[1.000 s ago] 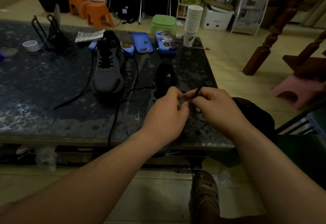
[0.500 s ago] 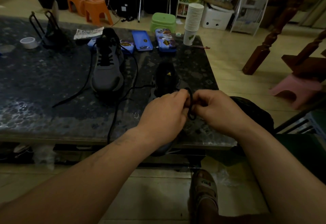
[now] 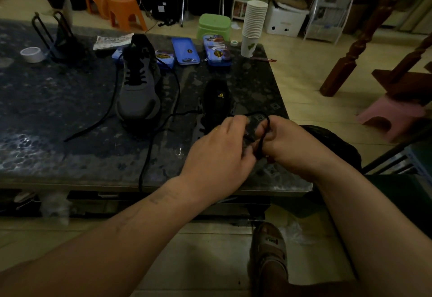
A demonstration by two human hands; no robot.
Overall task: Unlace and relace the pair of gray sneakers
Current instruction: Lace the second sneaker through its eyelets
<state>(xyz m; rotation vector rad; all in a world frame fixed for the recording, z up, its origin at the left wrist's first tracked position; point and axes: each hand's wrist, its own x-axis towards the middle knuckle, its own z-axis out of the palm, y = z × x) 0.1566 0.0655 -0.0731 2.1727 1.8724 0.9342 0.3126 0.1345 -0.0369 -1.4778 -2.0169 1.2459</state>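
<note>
Hands meet over the near sneaker (image 3: 217,102) at the tabletop's (image 3: 46,109) front right corner: left hand (image 3: 219,156) and right hand (image 3: 292,147) each hold a pinching grip on its black lace (image 3: 261,130), looped between them. Second sneaker (image 3: 139,86) stands farther back left, laces trailing over the open dark surface. Blue cases (image 3: 185,50) and stacked cups (image 3: 253,25) line the far edge.

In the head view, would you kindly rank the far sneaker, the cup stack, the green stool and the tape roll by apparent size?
1. Far sneaker
2. Cup stack and green stool: look alike, and the stool is farther off, so unranked
3. Tape roll
</note>
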